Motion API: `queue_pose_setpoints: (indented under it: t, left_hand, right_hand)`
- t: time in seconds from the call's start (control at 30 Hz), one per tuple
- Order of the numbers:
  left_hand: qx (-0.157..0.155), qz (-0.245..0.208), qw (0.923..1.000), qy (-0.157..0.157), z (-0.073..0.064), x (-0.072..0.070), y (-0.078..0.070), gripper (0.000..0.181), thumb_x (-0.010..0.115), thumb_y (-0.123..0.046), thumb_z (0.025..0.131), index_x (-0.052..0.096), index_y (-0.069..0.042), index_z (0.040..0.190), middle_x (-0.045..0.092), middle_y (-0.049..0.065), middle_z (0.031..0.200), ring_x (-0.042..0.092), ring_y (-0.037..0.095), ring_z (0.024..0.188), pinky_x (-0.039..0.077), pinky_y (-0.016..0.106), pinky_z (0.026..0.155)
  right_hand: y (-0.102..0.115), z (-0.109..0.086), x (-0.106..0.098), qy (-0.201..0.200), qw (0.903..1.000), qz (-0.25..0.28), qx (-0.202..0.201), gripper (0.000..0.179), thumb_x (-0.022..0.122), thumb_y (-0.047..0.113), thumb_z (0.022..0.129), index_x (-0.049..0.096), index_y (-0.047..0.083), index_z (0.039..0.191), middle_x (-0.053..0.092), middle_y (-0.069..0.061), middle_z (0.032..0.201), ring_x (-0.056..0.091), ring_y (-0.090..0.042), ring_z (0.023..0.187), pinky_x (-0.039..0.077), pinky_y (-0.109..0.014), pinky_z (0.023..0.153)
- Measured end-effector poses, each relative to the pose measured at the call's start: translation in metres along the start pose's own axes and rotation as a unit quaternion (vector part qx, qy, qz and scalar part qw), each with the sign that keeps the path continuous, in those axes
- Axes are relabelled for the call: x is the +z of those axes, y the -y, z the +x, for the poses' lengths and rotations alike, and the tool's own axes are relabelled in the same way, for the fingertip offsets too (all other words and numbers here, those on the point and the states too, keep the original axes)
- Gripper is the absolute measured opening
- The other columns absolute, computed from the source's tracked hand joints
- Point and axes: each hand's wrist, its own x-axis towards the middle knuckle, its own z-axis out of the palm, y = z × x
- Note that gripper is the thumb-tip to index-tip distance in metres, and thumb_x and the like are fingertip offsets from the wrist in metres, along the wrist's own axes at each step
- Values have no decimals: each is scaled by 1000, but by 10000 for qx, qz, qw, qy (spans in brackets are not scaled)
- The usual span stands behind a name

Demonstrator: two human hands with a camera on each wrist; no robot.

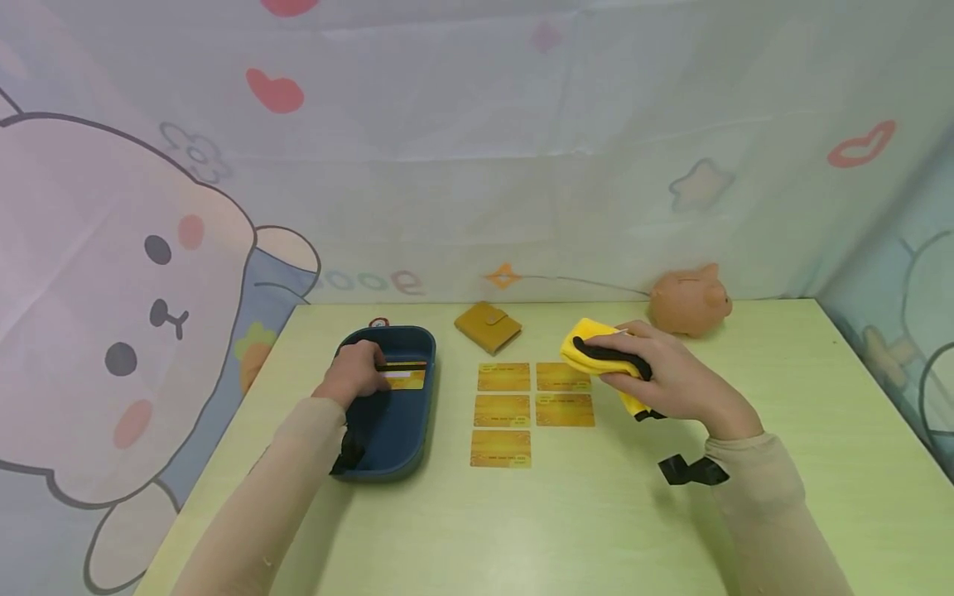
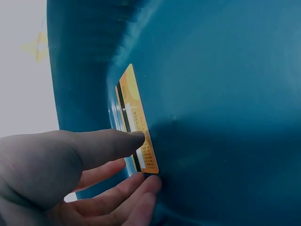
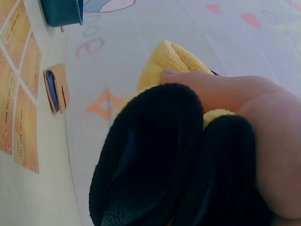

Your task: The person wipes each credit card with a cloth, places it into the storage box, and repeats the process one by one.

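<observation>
Inside the dark blue bin (image 1: pixel 391 439), my left hand (image 1: pixel 354 374) pinches a gold bank card (image 1: pixel 408 377). The left wrist view shows the thumb lying over the card (image 2: pixel 133 101), whose black stripe and white strip face up; the other fingers are partly hidden beneath its lower end. My right hand (image 1: pixel 667 364) grips a folded yellow cloth (image 1: pixel 585 333) with black edging, held above the table near the right-hand cards. In the right wrist view the thumb presses on the yellow part of the cloth (image 3: pixel 162 66).
Several gold cards (image 1: pixel 503 411) lie in two columns on the pale table (image 1: pixel 522 530). Behind them is a tan wallet (image 1: pixel 488 328). An orange piggy bank (image 1: pixel 689 302) stands at the back right, near the printed curtain (image 1: pixel 477 149).
</observation>
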Motion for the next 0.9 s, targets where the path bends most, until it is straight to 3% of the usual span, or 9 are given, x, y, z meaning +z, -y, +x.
queue_pose_setpoints:
  t: [0.23, 0.43, 0.67, 0.9]
  left_hand:
    - [4, -14, 9999, 135, -3, -2, 0, 45, 85, -14, 87, 68, 5, 124, 68, 27, 121, 66, 40, 104, 58, 52, 92]
    - [182, -321, 9993, 2, -5, -13, -3, 46, 79, -21, 93, 66, 6, 128, 68, 27, 124, 66, 42, 110, 57, 53, 95]
    - [505, -1091, 9926, -188, -17, -34, -25, 47, 72, -24, 100, 62, 3, 136, 70, 26, 123, 66, 41, 114, 58, 53, 95]
    - [794, -1721, 9811, -378, -38, -42, -53, 46, 72, -29, 100, 64, -5, 139, 71, 17, 122, 64, 37, 115, 58, 50, 93]
  right_hand:
    - [1, 1, 0, 39, 10000, -14, 24, 52, 78, 18, 97, 64, 24, 147, 63, -6, 129, 58, -15, 99, 53, -37, 80]
    - [1, 1, -1, 59, 10000, 12, 71, 52, 77, 18, 98, 63, 24, 148, 63, -6, 129, 59, -16, 100, 53, -37, 80]
    - [0, 0, -2, 26, 10000, -8, 57, 53, 77, 16, 97, 63, 24, 148, 63, -5, 127, 58, -15, 98, 53, -37, 79]
    - [-2, -1, -1, 2, 9999, 24, 116, 51, 77, 18, 98, 64, 23, 146, 63, -6, 129, 62, -18, 104, 56, -40, 82]
